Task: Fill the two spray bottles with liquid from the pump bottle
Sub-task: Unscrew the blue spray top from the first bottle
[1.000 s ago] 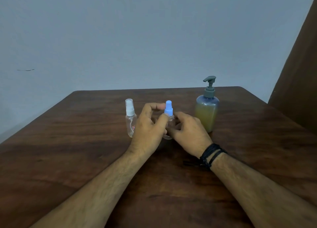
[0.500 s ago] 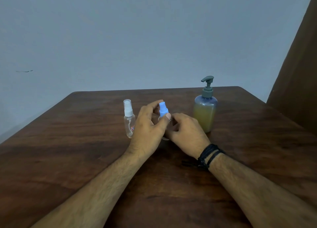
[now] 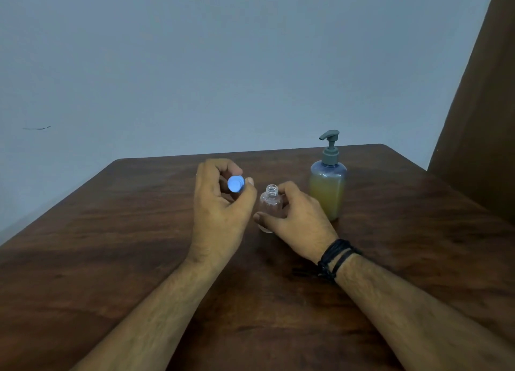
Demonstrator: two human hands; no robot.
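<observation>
A single head-worn camera looks forward and down, close over the dark brown wooden worktop [image 3: 111, 231], facing the pale grey-blue wall [image 3: 223, 64] beyond its far edge.

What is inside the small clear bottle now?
The small clear bottle looks empty through its open neck and upper body. The right hand covers its lower part, so the bottom is unseen.

A dark brown wooden bench [image 3: 117, 245] with rounded far corners stands against a plain pale blue-grey wall [image 3: 223, 64]. A brown panel [image 3: 485, 106] rises at right. Dim, even light.
</observation>
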